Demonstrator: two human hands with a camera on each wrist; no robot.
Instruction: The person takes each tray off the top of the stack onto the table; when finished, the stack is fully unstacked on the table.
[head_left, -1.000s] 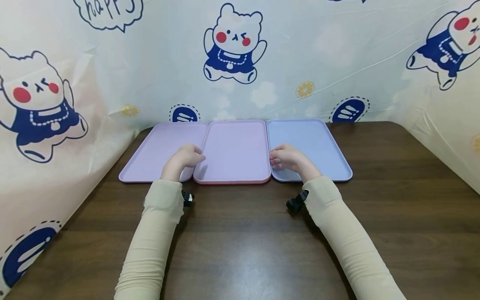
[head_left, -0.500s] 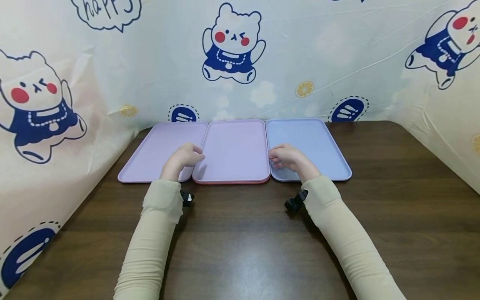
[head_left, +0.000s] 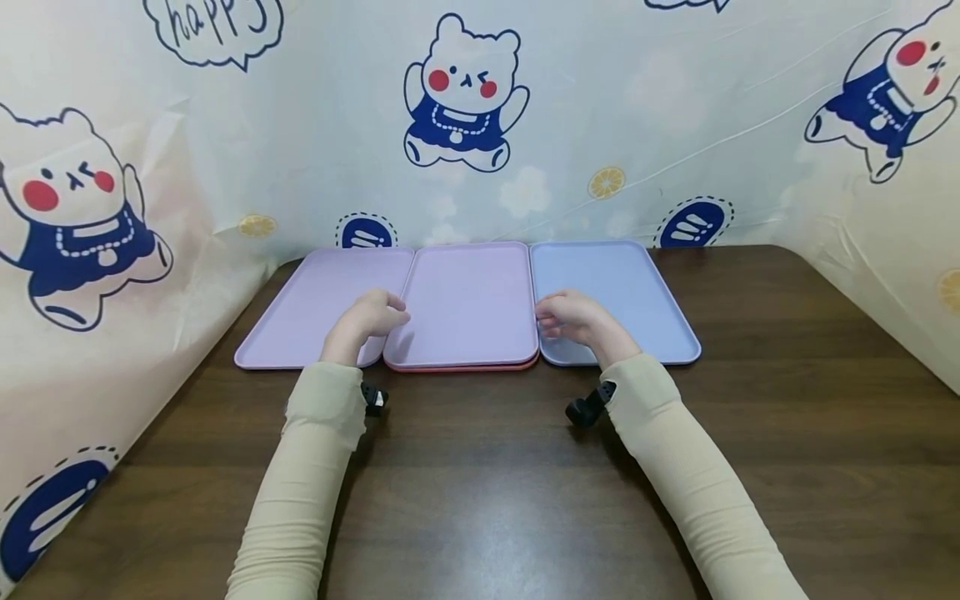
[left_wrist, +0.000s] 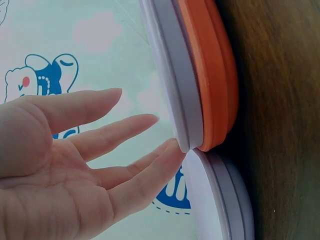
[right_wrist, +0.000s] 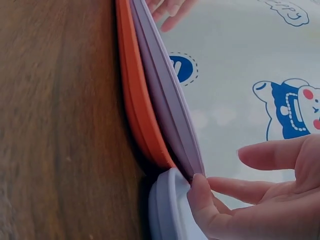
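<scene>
the left hand [head_left: 367, 315] is spread, fingertips touching the left rim of the middle lilac tray [head_left: 472, 308]; the right hand [head_left: 573, 317], loosely bent with thumb clear, touches its right rim. that tray lies over an orange tray [left_wrist: 214, 75] near the far edge of the tabletop [head_left: 480, 467]. "happy" reads on the backdrop [head_left: 337, 108]. the hands partly cover a second lilac tray [head_left: 330, 283] and a blue tray [head_left: 607, 275].

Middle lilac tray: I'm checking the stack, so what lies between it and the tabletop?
Between the lilac tray and tabletop lies an orange tray, shown in both wrist views.
</scene>
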